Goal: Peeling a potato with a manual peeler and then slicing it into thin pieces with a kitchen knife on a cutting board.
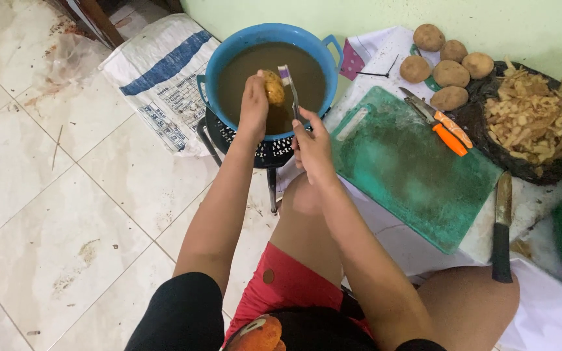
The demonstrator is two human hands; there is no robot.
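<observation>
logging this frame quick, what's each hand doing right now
Left hand: closed on a potato over the blue basin.
Right hand: closed on a toothbrush.

Home kitchen floor: stained tiles (47,214), green cutting board (411,169), potatoes (451,73), peelings (531,120), knife (502,227).

Both bare arms reach forward and away from the body, roughly side by side. The left hand (254,104) is raised at the end of a nearly straight forearm, its back turned up and its fingers curled closed around something. The right hand (312,144) sits slightly nearer the body and lower, wrist bent, fingers pinched tight in a grip. The two hands are near each other but apart.
</observation>
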